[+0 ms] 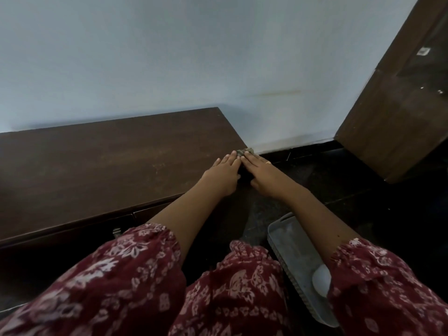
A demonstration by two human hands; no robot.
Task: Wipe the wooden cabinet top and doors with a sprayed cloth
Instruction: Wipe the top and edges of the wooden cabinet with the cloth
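Observation:
A low dark wooden cabinet runs along the pale wall, its top facing me. At its right end a small dark patterned cloth lies under both hands, only its far edge showing. My left hand lies flat with straight fingers on the cloth near the cabinet's right edge. My right hand, a ring on one finger, presses flat on the cloth beside it. The cabinet doors are seen only as a thin strip below the top, with a metal latch.
A grey tray lies on the dark floor at my right, with a white rounded object in it. A brown wooden door stands open at the far right. My red floral sleeves and lap fill the foreground.

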